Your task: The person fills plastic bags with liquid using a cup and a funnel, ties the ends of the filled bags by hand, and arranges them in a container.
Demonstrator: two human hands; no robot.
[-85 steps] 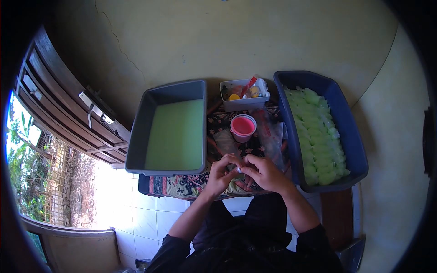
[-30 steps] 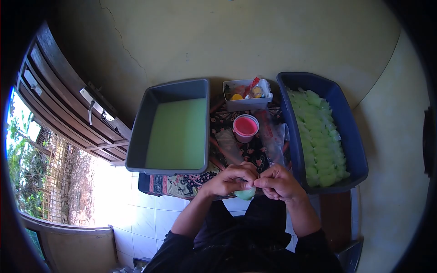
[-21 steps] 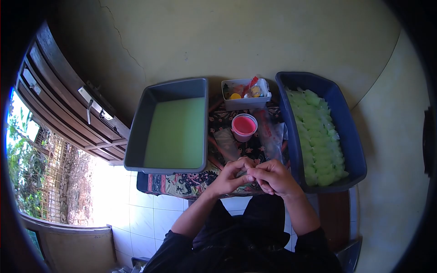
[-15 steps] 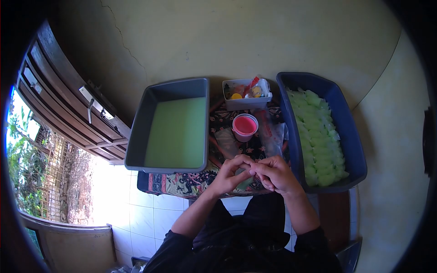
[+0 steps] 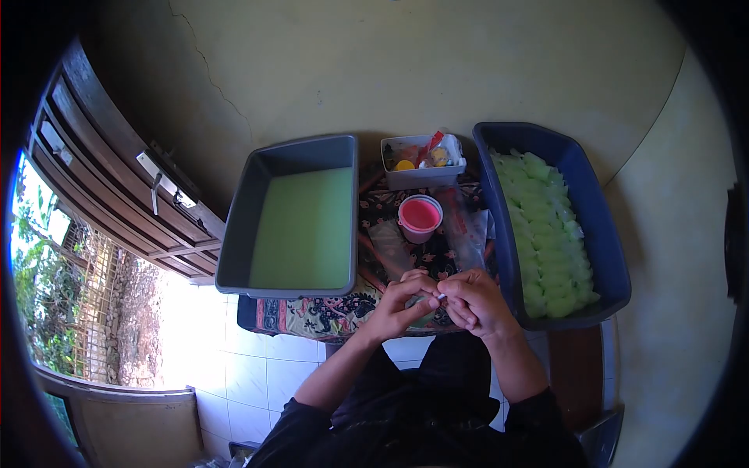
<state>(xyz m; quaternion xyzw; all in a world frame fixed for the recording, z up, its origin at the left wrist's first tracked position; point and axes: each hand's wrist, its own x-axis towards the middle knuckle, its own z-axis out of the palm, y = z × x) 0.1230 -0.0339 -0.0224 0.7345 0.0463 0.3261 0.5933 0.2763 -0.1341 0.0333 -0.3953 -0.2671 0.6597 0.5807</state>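
Observation:
My left hand (image 5: pixel 399 309) and my right hand (image 5: pixel 474 303) meet in front of me at the table's near edge, fingers pinched close together. Between the fingertips a small whitish bit of plastic shows. Below them hangs a small plastic bag of green liquid (image 5: pixel 423 318), mostly hidden by my hands. Just beyond stands a pink cup (image 5: pixel 420 216) with a pale rim. Clear plastic bags (image 5: pixel 466 248) lie beside it on the patterned cloth (image 5: pixel 304 313).
At the left, a grey tub (image 5: pixel 224 269) holds green liquid. To the right, a dark blue tub (image 5: pixel 605 257) holds rows of filled green bags (image 5: pixel 546 242). A small white box (image 5: pixel 421 179) of odds and ends sits at the back. A wooden door (image 5: pixel 117 148) stands open at left.
My right fingers have shifted slightly up and apart from the left ones, so a whitish bit now shows between them. The tubs and cup stay put.

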